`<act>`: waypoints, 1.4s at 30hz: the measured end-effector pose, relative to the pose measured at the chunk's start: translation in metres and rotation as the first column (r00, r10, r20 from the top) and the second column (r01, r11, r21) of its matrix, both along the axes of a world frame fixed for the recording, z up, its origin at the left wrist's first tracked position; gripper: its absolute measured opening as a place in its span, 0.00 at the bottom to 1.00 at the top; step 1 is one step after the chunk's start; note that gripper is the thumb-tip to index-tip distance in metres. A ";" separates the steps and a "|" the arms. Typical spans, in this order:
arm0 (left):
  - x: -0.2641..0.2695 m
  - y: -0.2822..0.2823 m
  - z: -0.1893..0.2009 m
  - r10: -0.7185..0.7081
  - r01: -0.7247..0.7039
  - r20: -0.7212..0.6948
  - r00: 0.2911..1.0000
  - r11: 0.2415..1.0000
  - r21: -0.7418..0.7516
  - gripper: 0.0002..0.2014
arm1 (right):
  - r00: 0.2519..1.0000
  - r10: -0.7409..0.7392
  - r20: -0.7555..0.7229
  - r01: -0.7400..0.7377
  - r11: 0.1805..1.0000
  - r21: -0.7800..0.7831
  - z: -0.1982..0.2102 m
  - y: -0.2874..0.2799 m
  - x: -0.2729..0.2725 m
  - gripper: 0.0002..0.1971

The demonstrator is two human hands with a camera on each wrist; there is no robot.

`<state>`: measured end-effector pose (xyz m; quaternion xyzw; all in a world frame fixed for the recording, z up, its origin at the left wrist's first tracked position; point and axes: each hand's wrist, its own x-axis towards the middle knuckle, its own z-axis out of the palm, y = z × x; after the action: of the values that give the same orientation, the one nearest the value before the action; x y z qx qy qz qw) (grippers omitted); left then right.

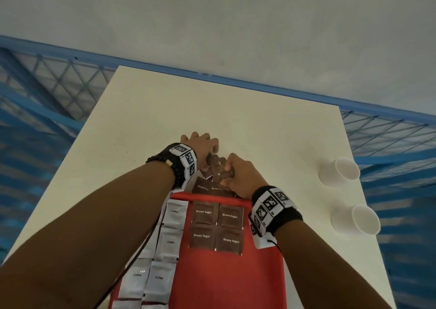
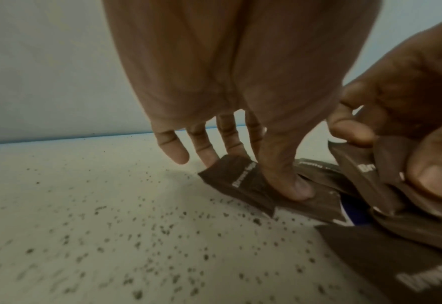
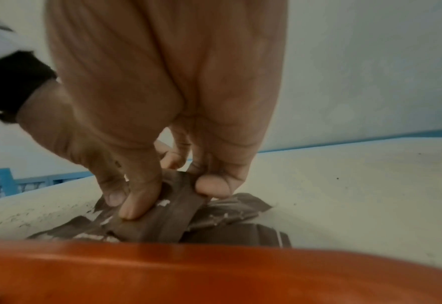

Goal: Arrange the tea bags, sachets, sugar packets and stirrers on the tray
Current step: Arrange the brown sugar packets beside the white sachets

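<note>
A red tray (image 1: 226, 282) lies near me with brown sugar packets (image 1: 217, 226) laid two by two and a column of white coffee sachets (image 1: 173, 228) along its left side. Just past its far rim (image 3: 214, 267) a loose pile of brown sugar packets (image 1: 205, 187) lies on the table. My left hand (image 1: 207, 160) pinches one packet (image 2: 240, 181) from this pile between thumb and fingers. My right hand (image 1: 230, 174) grips a small bunch of packets (image 3: 162, 214) above the pile. Both hands almost touch. No stirrers or tea bags show.
Two white paper cups (image 1: 339, 172) (image 1: 356, 219) lie on their sides at the table's right. Blue crates (image 1: 47, 91) surround the cream table (image 1: 165, 110). A grey wall is behind it.
</note>
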<state>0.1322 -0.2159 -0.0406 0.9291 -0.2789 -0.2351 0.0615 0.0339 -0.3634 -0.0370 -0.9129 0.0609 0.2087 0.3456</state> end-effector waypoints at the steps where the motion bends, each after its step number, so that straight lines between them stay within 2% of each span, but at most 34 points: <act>1: 0.000 0.000 -0.002 0.024 -0.024 -0.013 1.000 1.000 -0.003 0.23 | 0.999 -0.031 -0.016 0.032 0.999 0.022 0.002 -0.002 0.001 0.15; 2: -0.001 0.000 -0.002 0.051 -0.051 -0.026 0.998 0.999 -0.001 0.21 | 0.998 -0.060 -0.020 0.061 0.997 0.036 0.003 -0.004 0.002 0.16; 4: -0.002 0.003 -0.001 0.112 -0.113 -0.058 0.992 0.993 -0.016 0.16 | 0.995 -0.097 0.000 0.097 0.995 0.012 0.009 -0.007 0.004 0.08; 5: -0.002 0.004 -0.001 0.139 -0.143 -0.089 0.986 0.989 -0.041 0.14 | 0.993 -0.114 0.016 0.114 0.994 0.000 0.011 -0.011 0.003 0.09; 6: -0.002 0.006 0.000 0.163 -0.173 -0.123 0.979 0.982 -0.076 0.12 | 0.990 -0.135 0.034 0.135 0.991 -0.007 0.015 -0.013 0.003 0.15; 7: -0.002 0.009 0.002 0.187 -0.205 -0.157 0.970 0.972 -0.111 0.11 | 0.982 -0.183 0.036 0.182 0.983 0.020 0.016 -0.016 0.001 0.17; 10: -0.003 0.023 0.014 0.295 -0.348 -0.251 0.922 0.916 -0.199 0.08 | 0.953 -0.302 0.026 0.295 0.943 0.155 0.022 -0.020 -0.006 0.09; 12: -0.003 0.035 0.027 0.356 -0.442 -0.323 0.877 0.861 -0.252 0.07 | 0.933 -0.361 0.004 0.351 0.909 0.224 0.030 -0.022 -0.013 0.09; 13: -0.005 0.042 0.034 0.366 -0.483 -0.377 0.850 0.828 -0.286 0.07 | 0.922 -0.386 -0.031 0.374 0.868 0.327 0.035 -0.020 -0.018 0.09; 15: -0.014 0.053 0.050 0.348 -0.553 -0.494 0.797 0.749 -0.364 0.06 | 0.908 -0.408 -0.095 0.391 0.745 0.540 0.052 -0.016 -0.031 0.07; 19: -0.057 0.063 0.080 0.210 -0.608 -0.639 0.740 0.616 -0.502 0.04 | 0.906 -0.402 -0.131 0.361 0.573 0.736 0.074 0.001 -0.064 0.06; 20: -0.071 0.063 0.086 0.161 -0.604 -0.667 0.728 0.612 -0.511 0.04 | 0.910 -0.391 -0.136 0.352 0.557 0.752 0.076 0.007 -0.073 0.08; 22: -0.102 0.064 0.097 0.080 -0.595 -0.704 0.706 0.606 -0.528 0.04 | 0.916 -0.389 -0.101 0.329 0.582 0.743 0.081 0.018 -0.093 0.09; 25: -0.150 0.070 0.096 0.077 -0.670 -0.745 0.663 0.504 -0.545 0.03 | 0.890 -0.452 -0.050 0.361 0.634 0.684 0.090 0.030 -0.129 0.07; 27: -0.181 0.075 0.088 0.087 -0.788 -0.823 0.561 0.359 -0.499 0.09 | 0.869 -0.490 -0.063 0.385 0.590 0.710 0.096 0.037 -0.152 0.06; 29: -0.213 0.076 0.082 0.033 -0.909 -0.923 0.384 0.192 -0.371 0.15 | 0.875 -0.477 -0.081 0.382 0.576 0.723 0.104 0.046 -0.172 0.07; 30: -0.226 0.074 0.080 -0.055 -0.952 -0.960 0.275 0.124 -0.280 0.19 | 0.884 -0.463 -0.066 0.364 0.593 0.718 0.108 0.052 -0.181 0.07; 32: -0.253 0.072 0.081 -0.317 -0.997 -0.947 0.054 0.029 -0.066 0.32 | 0.906 -0.422 0.036 0.301 0.702 0.645 0.116 0.068 -0.197 0.07; 33: -0.264 0.071 0.080 -0.430 -1.000 -0.903 -0.021 -0.008 0.027 0.36 | 0.914 -0.388 0.117 0.265 0.790 0.552 0.115 0.075 -0.203 0.09; 34: -0.274 0.070 0.080 -0.495 -0.994 -0.867 -0.063 -0.043 0.098 0.37 | 0.924 -0.338 0.180 0.231 0.868 0.440 0.114 0.083 -0.209 0.12; 36: -0.286 0.070 0.083 -0.490 -0.986 -0.869 -0.073 -0.093 0.136 0.32 | 0.927 -0.266 0.265 0.192 0.943 0.273 0.108 0.090 -0.221 0.14; 38: -0.291 0.068 0.081 -0.366 -0.991 -0.929 -0.055 -0.094 0.096 0.24 | 0.881 -0.329 0.339 0.242 0.931 0.273 0.100 0.086 -0.229 0.08; 40: -0.293 0.072 0.077 -0.224 -0.996 -0.975 -0.009 -0.085 0.029 0.21 | 0.789 -0.535 0.301 0.389 0.815 0.429 0.099 0.075 -0.236 0.06; 42: -0.293 0.077 0.078 -0.121 -0.997 -0.991 0.063 -0.062 -0.056 0.21 | 0.729 -0.664 0.165 0.463 0.657 0.595 0.107 0.067 -0.241 0.08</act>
<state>-0.1608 -0.1384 0.0377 0.4134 0.2033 -0.3898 0.7974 -0.2068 -0.2962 0.0696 -0.7407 0.2224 -0.0786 0.6291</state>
